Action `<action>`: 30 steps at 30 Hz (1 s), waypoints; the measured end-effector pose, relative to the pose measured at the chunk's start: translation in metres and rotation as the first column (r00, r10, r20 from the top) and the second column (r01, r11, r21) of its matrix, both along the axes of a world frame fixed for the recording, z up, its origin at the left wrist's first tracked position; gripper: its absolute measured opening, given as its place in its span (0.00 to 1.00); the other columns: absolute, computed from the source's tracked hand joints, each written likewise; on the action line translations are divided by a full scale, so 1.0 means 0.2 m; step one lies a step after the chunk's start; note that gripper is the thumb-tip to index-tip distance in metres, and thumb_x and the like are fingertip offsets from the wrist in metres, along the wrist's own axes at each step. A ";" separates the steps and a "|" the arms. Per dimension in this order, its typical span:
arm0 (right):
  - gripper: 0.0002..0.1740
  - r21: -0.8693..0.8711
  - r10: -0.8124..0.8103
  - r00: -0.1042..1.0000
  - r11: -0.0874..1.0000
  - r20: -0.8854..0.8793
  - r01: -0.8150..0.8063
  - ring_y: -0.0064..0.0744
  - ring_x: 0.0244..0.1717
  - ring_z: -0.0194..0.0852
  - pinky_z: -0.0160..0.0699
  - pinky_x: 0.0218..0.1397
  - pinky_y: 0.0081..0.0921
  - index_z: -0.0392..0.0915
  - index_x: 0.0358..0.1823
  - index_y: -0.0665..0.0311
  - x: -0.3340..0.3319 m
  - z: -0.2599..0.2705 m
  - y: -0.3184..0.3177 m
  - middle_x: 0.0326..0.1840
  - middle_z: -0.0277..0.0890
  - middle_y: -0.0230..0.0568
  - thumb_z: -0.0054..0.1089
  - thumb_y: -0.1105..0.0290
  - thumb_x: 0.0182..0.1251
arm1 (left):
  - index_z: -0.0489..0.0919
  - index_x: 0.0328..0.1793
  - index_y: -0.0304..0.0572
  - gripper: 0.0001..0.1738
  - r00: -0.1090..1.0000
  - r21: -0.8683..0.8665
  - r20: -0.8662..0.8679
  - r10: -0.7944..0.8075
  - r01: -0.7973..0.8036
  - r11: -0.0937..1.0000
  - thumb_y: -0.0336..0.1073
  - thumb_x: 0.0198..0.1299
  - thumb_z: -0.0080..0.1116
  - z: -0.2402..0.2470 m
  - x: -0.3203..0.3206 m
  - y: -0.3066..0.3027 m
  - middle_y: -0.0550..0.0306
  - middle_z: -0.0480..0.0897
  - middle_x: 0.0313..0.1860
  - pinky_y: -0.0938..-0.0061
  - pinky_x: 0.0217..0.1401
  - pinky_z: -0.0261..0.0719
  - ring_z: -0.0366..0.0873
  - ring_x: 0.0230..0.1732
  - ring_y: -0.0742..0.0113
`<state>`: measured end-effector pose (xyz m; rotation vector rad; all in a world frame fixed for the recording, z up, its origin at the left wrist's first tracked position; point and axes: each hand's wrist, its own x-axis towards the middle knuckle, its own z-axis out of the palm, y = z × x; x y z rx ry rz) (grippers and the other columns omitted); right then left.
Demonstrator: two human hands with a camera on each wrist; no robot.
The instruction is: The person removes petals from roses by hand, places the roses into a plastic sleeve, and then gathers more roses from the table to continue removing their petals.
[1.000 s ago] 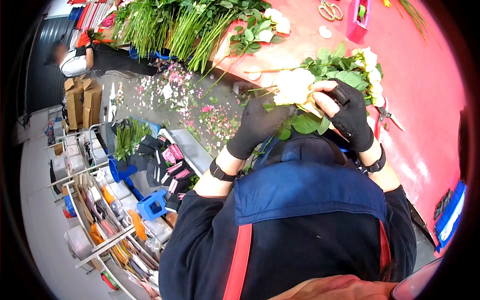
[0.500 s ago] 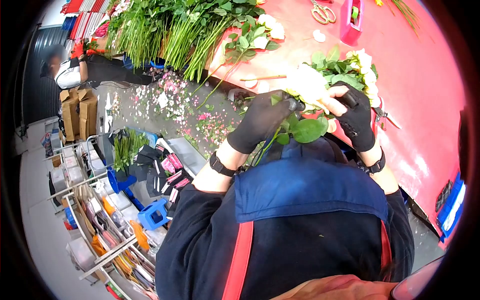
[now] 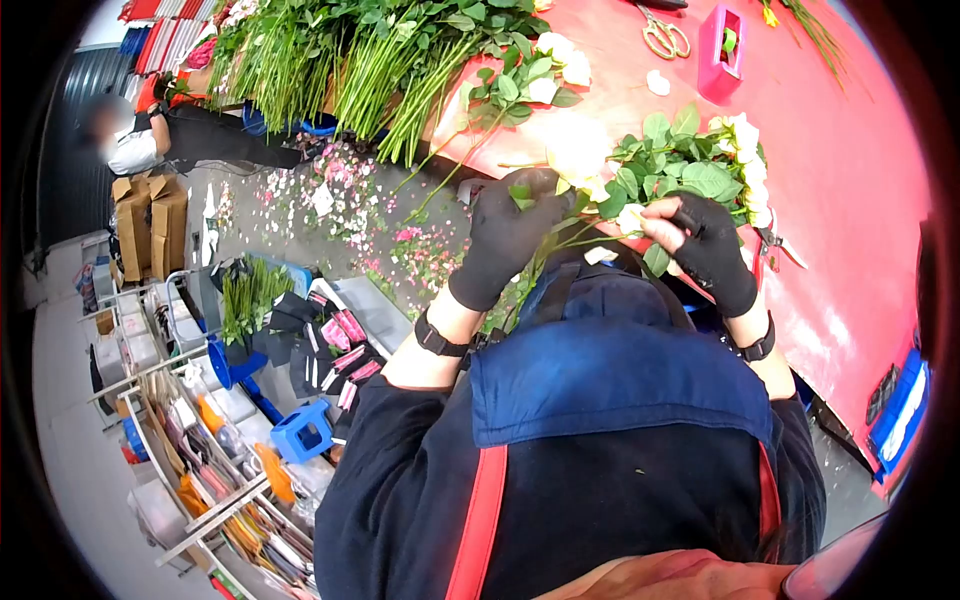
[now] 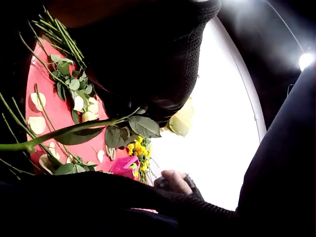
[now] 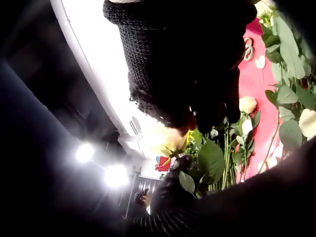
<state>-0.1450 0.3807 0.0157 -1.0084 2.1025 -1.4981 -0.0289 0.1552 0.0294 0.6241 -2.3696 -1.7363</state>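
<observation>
My left hand in a black fingerless glove grips a pale rose just under its bloom, which looks washed out by the light. In the left wrist view its thick green stem runs out sideways with leaves on it. My right hand, gloved the same way, pinches a pale petal between thumb and forefinger, to the right of the bloom. A loose petal shows below the hands. Behind the right hand lies a bunch of cream roses on the red table.
Scissors, a pink tape dispenser and red-handled cutters lie on the table. Long green stems overhang its left edge. Petals litter the floor. Another person is at the far left, past cardboard boxes.
The rose has tipped up and left in the left hand, away from the right fingers, which were at its bloom. A loose petal has appeared below the hands.
</observation>
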 end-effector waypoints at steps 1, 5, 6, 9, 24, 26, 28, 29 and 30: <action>0.08 -0.022 -0.029 0.999 0.999 0.030 0.029 0.30 0.30 0.78 0.75 0.36 0.26 0.85 0.40 0.66 -0.01 0.00 -0.03 0.31 0.81 0.40 0.69 0.71 0.61 | 0.82 0.44 0.29 0.09 0.999 -0.065 0.027 -0.028 0.030 0.997 0.28 0.61 0.64 0.01 0.00 -0.01 0.58 0.86 0.35 0.78 0.43 0.80 0.81 0.35 0.75; 0.06 -0.061 -0.131 0.990 0.990 -0.061 0.127 0.28 0.30 0.77 0.75 0.37 0.26 0.84 0.38 0.67 -0.03 0.07 -0.17 0.30 0.80 0.38 0.67 0.73 0.61 | 0.83 0.47 0.31 0.11 0.999 0.113 -0.052 -0.008 0.014 0.994 0.29 0.61 0.64 -0.10 0.02 -0.01 0.59 0.85 0.36 0.77 0.44 0.80 0.81 0.38 0.75; 0.06 -0.108 -0.153 0.987 0.983 -0.037 0.148 0.27 0.31 0.77 0.73 0.36 0.25 0.84 0.38 0.67 -0.02 0.08 -0.22 0.30 0.80 0.37 0.67 0.73 0.61 | 0.83 0.48 0.31 0.11 0.999 0.150 -0.052 -0.015 0.022 0.988 0.29 0.61 0.64 -0.08 0.02 0.00 0.59 0.86 0.37 0.77 0.44 0.80 0.81 0.38 0.75; 0.07 -0.097 -0.119 0.986 0.987 0.113 0.130 0.26 0.32 0.78 0.75 0.37 0.26 0.83 0.38 0.67 -0.02 0.02 -0.26 0.28 0.79 0.36 0.69 0.72 0.60 | 0.83 0.50 0.32 0.12 0.996 0.139 -0.059 -0.067 0.074 0.987 0.28 0.61 0.63 -0.16 0.02 0.00 0.58 0.86 0.40 0.75 0.46 0.80 0.81 0.40 0.74; 0.03 -0.179 -0.301 0.945 0.930 0.127 0.320 0.23 0.27 0.75 0.72 0.33 0.22 0.83 0.33 0.67 0.05 -0.01 -0.13 0.27 0.79 0.35 0.69 0.76 0.60 | 0.81 0.51 0.28 0.11 0.992 0.298 -0.048 -0.115 0.124 0.946 0.26 0.64 0.56 -0.05 -0.04 0.07 0.57 0.85 0.42 0.76 0.46 0.79 0.80 0.41 0.76; 0.03 -0.164 -0.388 0.913 0.900 0.127 0.405 0.23 0.27 0.75 0.72 0.33 0.22 0.83 0.33 0.67 0.04 0.01 -0.11 0.27 0.78 0.35 0.68 0.76 0.60 | 0.81 0.50 0.31 0.11 0.996 0.304 -0.077 -0.048 0.069 0.950 0.28 0.64 0.57 -0.04 -0.06 0.08 0.58 0.85 0.40 0.76 0.43 0.79 0.79 0.38 0.76; 0.05 -0.132 -0.418 0.900 0.892 0.121 0.432 0.25 0.28 0.76 0.73 0.33 0.24 0.83 0.34 0.68 0.01 0.01 -0.06 0.27 0.78 0.37 0.69 0.74 0.59 | 0.81 0.49 0.32 0.10 0.992 0.325 -0.125 0.018 0.024 0.945 0.28 0.63 0.58 -0.03 -0.08 0.10 0.59 0.85 0.38 0.77 0.41 0.78 0.78 0.36 0.76; 0.07 -0.088 -0.306 0.947 0.945 0.093 0.314 0.26 0.28 0.76 0.73 0.33 0.24 0.83 0.35 0.68 -0.01 0.02 -0.03 0.27 0.78 0.37 0.70 0.74 0.59 | 0.81 0.49 0.31 0.10 0.986 0.345 -0.156 0.050 0.007 0.939 0.27 0.63 0.59 -0.02 -0.08 0.10 0.59 0.84 0.38 0.78 0.41 0.77 0.78 0.36 0.77; 0.08 -0.040 -0.187 0.980 0.981 0.071 0.190 0.27 0.29 0.77 0.74 0.34 0.25 0.83 0.36 0.69 -0.04 0.03 0.00 0.27 0.78 0.38 0.71 0.73 0.58 | 0.81 0.48 0.30 0.10 0.979 0.364 -0.187 0.082 -0.008 0.931 0.26 0.62 0.60 -0.02 -0.09 0.10 0.60 0.84 0.39 0.79 0.40 0.77 0.78 0.36 0.77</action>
